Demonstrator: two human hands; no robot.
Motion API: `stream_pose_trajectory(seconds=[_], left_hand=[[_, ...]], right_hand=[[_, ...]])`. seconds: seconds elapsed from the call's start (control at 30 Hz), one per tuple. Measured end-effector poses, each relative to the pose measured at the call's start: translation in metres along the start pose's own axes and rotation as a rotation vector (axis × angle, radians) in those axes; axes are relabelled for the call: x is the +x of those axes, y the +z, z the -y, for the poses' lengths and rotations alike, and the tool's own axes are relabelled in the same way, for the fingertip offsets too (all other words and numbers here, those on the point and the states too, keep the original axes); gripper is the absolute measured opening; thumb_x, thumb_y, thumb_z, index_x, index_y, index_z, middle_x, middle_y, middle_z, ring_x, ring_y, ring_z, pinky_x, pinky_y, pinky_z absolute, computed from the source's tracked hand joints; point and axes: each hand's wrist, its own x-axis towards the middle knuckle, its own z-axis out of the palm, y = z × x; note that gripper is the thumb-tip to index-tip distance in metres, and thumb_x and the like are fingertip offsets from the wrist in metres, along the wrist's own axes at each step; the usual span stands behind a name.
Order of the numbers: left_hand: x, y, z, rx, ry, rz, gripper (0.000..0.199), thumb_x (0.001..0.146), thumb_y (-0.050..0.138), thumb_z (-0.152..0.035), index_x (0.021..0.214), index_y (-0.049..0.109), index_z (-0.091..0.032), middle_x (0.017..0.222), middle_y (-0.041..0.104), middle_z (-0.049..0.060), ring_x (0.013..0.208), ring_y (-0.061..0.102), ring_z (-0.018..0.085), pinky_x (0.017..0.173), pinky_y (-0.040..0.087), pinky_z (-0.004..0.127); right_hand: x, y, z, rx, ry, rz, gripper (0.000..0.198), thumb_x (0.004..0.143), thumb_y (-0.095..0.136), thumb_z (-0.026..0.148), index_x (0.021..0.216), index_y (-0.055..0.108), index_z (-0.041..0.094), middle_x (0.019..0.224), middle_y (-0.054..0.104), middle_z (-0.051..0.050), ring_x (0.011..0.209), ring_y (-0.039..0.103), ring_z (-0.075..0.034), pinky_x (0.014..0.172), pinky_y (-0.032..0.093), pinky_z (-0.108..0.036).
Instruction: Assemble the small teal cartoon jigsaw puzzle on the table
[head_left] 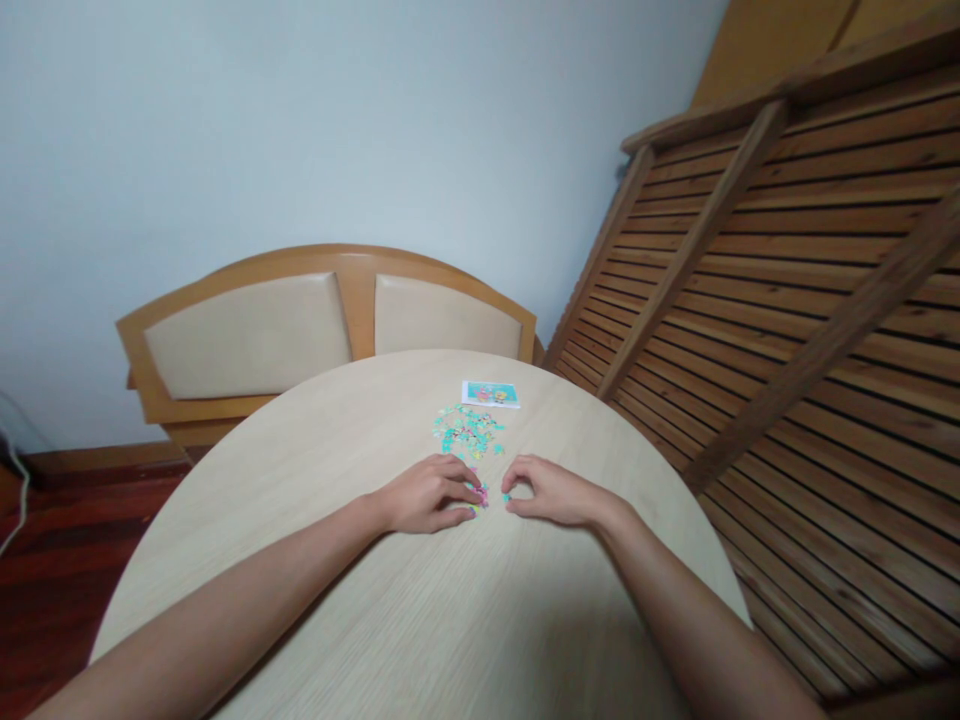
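Observation:
On the round table (360, 600), small pink and yellow puzzle pieces (482, 495) lie at the fingertips of my left hand (431, 494). Its fingers and thumb curl around their near side and partly hide them, pressing on them against the tabletop. Just to the right, my right hand (555, 492) pinches a small teal puzzle piece (507, 497) between thumb and fingers, a short gap away from the pink ones. Beyond both hands is a loose scatter of mostly teal puzzle pieces (469, 430), with some pink and yellow among them.
A picture card or booklet (491, 394) with cartoon figures on teal lies behind the scattered pieces. A wooden headboard with cream panels (251, 340) stands past the table's far edge. Slatted wooden boards (765, 300) lean on the right. A white cable (22, 495) hangs at far left.

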Motion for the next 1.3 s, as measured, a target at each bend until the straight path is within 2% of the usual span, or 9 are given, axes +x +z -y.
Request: stream_pose_trajectory(seconds=[0.17,0.4,0.6,0.8,1.3], left_hand=[[-0.001,0.000,0.000,0.003,-0.001,0.016,0.027,0.097,0.057,-0.035,0.119,0.069,-0.025,0.119,0.067,0.008,0.111,0.061,0.024,0.099,0.043,0.038],[-0.001,0.000,0.001,-0.002,0.017,0.007,0.029,0.096,0.057,-0.035,0.122,0.068,-0.026,0.120,0.067,0.009,0.111,0.061,0.024,0.099,0.044,0.039],[-0.001,0.000,0.001,0.001,0.019,0.007,0.031,0.095,0.058,-0.034,0.123,0.067,-0.026,0.121,0.066,0.009,0.112,0.061,0.024,0.099,0.044,0.039],[0.000,0.000,0.000,0.001,0.009,0.018,0.031,0.095,0.057,-0.033,0.124,0.067,-0.025,0.120,0.066,0.009,0.111,0.061,0.025,0.099,0.044,0.039],[-0.002,0.003,0.002,0.011,-0.011,0.010,0.033,0.095,0.055,-0.032,0.126,0.065,-0.025,0.121,0.066,0.010,0.111,0.060,0.025,0.099,0.045,0.040]], right_hand=[[0.002,0.005,0.003,0.180,0.058,0.027,0.017,0.078,0.066,0.020,0.094,0.070,0.015,0.083,0.068,-0.003,0.079,0.061,-0.017,0.073,0.047,-0.026],[0.010,0.015,0.001,0.399,0.106,0.009,0.021,0.082,0.065,0.030,0.090,0.075,0.014,0.078,0.072,-0.005,0.072,0.063,-0.017,0.067,0.046,-0.026],[0.014,0.022,0.003,0.347,0.094,-0.063,0.023,0.084,0.062,0.028,0.095,0.077,0.015,0.078,0.072,-0.004,0.072,0.062,-0.016,0.066,0.045,-0.026],[0.015,0.022,0.003,0.353,0.129,-0.093,0.019,0.081,0.064,0.026,0.089,0.074,0.013,0.078,0.072,-0.005,0.073,0.064,-0.017,0.067,0.047,-0.026],[0.013,0.021,0.005,0.320,0.145,-0.033,0.022,0.083,0.062,0.028,0.092,0.076,0.014,0.074,0.071,-0.003,0.068,0.061,-0.015,0.063,0.043,-0.024]])
